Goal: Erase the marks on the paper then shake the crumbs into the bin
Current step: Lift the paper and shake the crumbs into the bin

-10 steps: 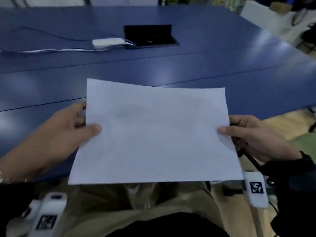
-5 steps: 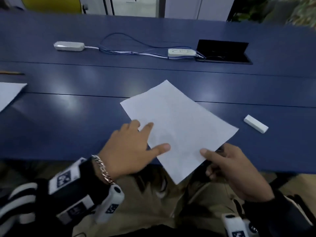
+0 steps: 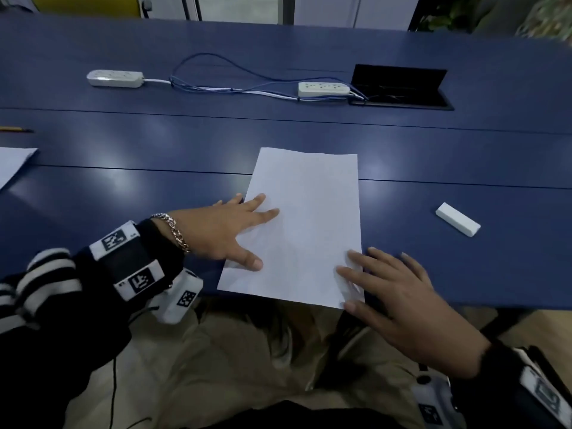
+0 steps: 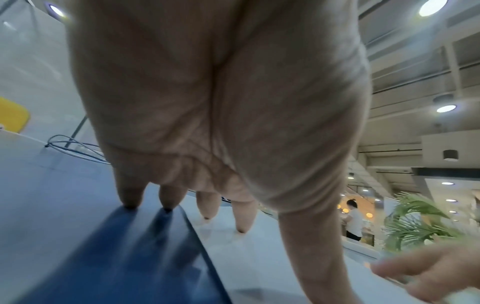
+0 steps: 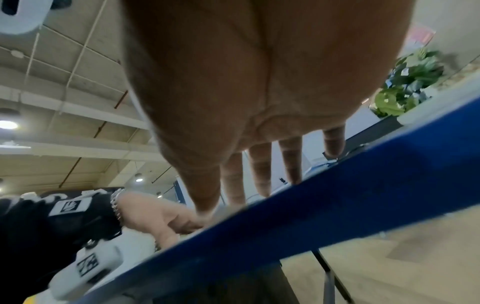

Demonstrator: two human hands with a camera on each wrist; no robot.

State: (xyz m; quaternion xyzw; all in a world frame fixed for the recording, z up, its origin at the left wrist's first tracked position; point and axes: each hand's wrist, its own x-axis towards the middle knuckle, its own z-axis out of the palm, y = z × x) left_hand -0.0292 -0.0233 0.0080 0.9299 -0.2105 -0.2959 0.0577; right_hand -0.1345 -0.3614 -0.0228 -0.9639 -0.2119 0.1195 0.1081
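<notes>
A white sheet of paper (image 3: 306, 224) lies flat on the blue table (image 3: 154, 205), its near edge overhanging the table's front edge a little. My left hand (image 3: 229, 233) rests flat on the paper's left side with fingers spread and straight; in the left wrist view its fingertips (image 4: 241, 228) touch the paper (image 4: 259, 257). My right hand (image 3: 390, 292) lies flat at the sheet's near right corner, fingers straight. A white eraser (image 3: 457, 218) sits on the table to the right, apart from both hands. No bin is in view.
Two white power strips (image 3: 115, 78) (image 3: 323, 88) with blue cables lie at the back beside an open black cable box (image 3: 400, 88). A pencil (image 3: 15, 129) and another sheet (image 3: 12, 164) are at the far left. My lap is below the table edge.
The sheet, held up in both hands a second ago, now lies on the table and has been turned straight. Both hands have let go and rest flat on it.
</notes>
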